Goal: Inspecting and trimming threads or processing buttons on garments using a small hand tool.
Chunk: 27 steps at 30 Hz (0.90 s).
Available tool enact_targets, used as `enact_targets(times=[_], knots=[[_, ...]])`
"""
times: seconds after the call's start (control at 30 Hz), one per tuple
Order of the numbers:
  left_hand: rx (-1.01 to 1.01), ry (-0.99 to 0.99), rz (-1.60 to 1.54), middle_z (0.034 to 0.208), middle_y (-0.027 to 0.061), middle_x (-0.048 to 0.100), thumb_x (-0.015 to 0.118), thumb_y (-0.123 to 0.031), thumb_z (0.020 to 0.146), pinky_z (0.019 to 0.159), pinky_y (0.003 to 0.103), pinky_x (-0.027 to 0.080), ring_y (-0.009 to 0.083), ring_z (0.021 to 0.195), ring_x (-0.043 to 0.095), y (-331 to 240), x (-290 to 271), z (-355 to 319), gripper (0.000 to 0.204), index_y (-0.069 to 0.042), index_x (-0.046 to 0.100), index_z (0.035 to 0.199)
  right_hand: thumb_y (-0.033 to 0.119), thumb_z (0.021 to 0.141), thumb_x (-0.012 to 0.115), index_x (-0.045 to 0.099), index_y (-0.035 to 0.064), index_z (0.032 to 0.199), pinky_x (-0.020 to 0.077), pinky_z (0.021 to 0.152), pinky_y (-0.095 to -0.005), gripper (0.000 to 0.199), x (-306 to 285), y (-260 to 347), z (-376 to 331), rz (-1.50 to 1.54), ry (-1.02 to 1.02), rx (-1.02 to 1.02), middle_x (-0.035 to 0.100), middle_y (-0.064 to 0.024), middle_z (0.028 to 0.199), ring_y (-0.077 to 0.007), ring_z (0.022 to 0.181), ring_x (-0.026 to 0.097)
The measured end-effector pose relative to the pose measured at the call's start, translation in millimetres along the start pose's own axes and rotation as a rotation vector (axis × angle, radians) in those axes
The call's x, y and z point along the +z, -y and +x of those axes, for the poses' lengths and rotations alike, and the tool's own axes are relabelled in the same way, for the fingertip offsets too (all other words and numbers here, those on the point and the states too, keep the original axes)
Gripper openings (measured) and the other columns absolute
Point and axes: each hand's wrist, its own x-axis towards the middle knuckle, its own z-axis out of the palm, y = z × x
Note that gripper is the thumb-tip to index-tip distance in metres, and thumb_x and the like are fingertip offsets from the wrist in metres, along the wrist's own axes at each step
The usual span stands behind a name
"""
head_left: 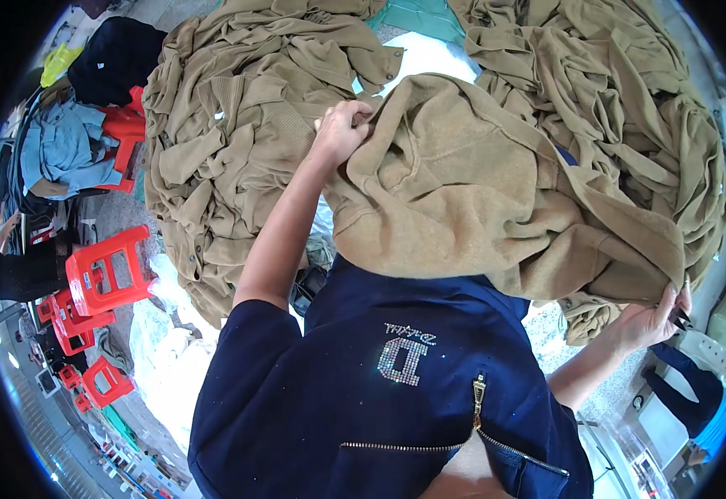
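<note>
The left hand (342, 131) is pinching the upper-left edge of a tan, soft fabric garment (454, 195) spread across the centre; the right hand (650, 323) is gripping its lower-right edge and apparently a small dark pointed tool (680, 319), which could be nicking the cloth if it slips. Large tan buttoned-knitwear heap (238, 150) and rumpled tan fabric heap (612, 100) are crowding upper left and upper right, possibly causing snags or mix-ups; a red plastic stool (80, 291) is standing at left.

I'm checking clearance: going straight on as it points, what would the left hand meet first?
Beyond the brown garment it holds, the left hand would probably meet the left heap of brown knit garments, though depth is unclear.
</note>
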Motion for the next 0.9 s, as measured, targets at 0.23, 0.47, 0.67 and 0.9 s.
enact_targets(times=[0.23,0.47,0.67,0.9], knots=[[-0.03,0.074,-0.924,0.088,0.002,0.067,0.061,-0.012,0.092,0.074,0.024,0.05,0.0087,0.078,0.061,-2,-13,35,0.016,-0.001,0.065,0.102,0.017,0.08,0.067,0.068,0.0016,0.093,0.0458,0.078,-0.0335,0.021,120,73,-37,-0.311,0.775,-0.387,0.062,-0.0122,0.096,-0.0237,0.089,0.058],[-0.011,0.201,-0.923,0.087,-0.0021,0.064,0.059,-0.033,0.094,0.08,0.025,0.044,0.006,0.082,0.055,-67,-88,4,0.031,-0.003,0.067,0.095,-0.008,0.072,0.066,0.066,0.0023,0.098,0.0527,0.069,-0.0336,0.029,191,13,-115,-0.04,1.574,-0.062,0.059,-0.0072,0.097,-0.0217,0.086,0.064],[0.036,0.453,-0.735,0.071,-0.0089,0.054,0.062,-0.023,0.093,0.052,0.017,0.035,0.0011,0.06,0.045,-99,-102,-48,0.018,-0.005,0.066,0.092,-0.013,0.067,0.057,0.067,0.0021,0.095,0.0502,0.071,-0.0273,0.033,225,-1,-99,0.147,1.322,0.064,0.051,-0.0099,0.124,-0.014,0.085,0.059],[0.1,0.394,-0.636,0.078,-0.0033,0.06,0.067,-0.009,0.089,0.061,0.017,0.041,0.0027,0.07,0.053,-95,-110,-70,0.009,-0.001,0.065,0.09,-0.006,0.075,0.061,0.065,0.0022,0.094,0.0455,0.077,-0.0282,0.022,223,-29,-76,0.065,1.504,0.015,0.06,-0.0049,0.1,-0.0168,0.09,0.058]])
